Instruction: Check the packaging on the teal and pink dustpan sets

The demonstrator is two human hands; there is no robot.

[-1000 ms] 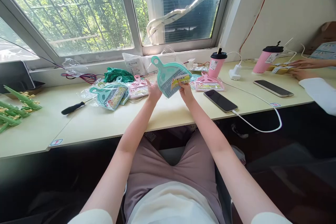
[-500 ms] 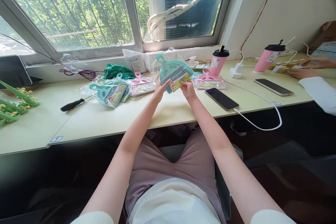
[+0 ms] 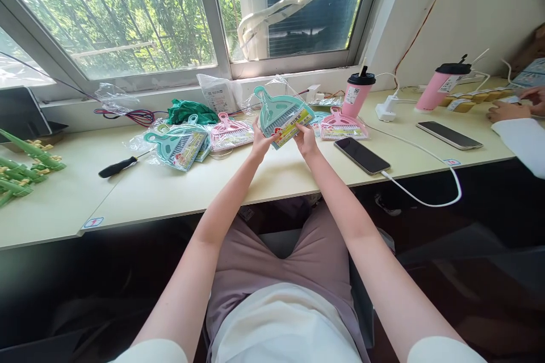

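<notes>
The cream tabletop (image 3: pixel 145 195) runs across the middle of the frame, and above it, at the centre, I hold a mint dustpan-and-brush set (image 3: pixel 275 110), tilted with its handle toward the upper left. My left hand (image 3: pixel 259 142) is clamped on its lower left edge, thumb laid over the front, and my right hand (image 3: pixel 307 140) pinches the lower right edge; gripping both sides seems to steady the slippery package and leave its printed front turned to me. Clear film wraps that set, with the grey-bristled brush nested in the pan behind a yellow label card (image 3: pixel 293 126). Left of centre, more mint sets (image 3: pixel 181 146) lie overlapped in clear bags, perhaps stacked to save room, each apparently pairing pan and brush. Just beside them sits a bagged pink set (image 3: pixel 230 133), and another pink set (image 3: pixel 344 126) lies right of my hands, also with a label across its brush. Behind that one stands a pink cup (image 3: pixel 356 103), black-lidded with a straw; a matching cup (image 3: pixel 438 92) stands at upper right. Both are opaque, so I cannot tell what they hold. A smaller black phone (image 3: pixel 361 156) lies near my right hand, cabled at its lower end.
</notes>
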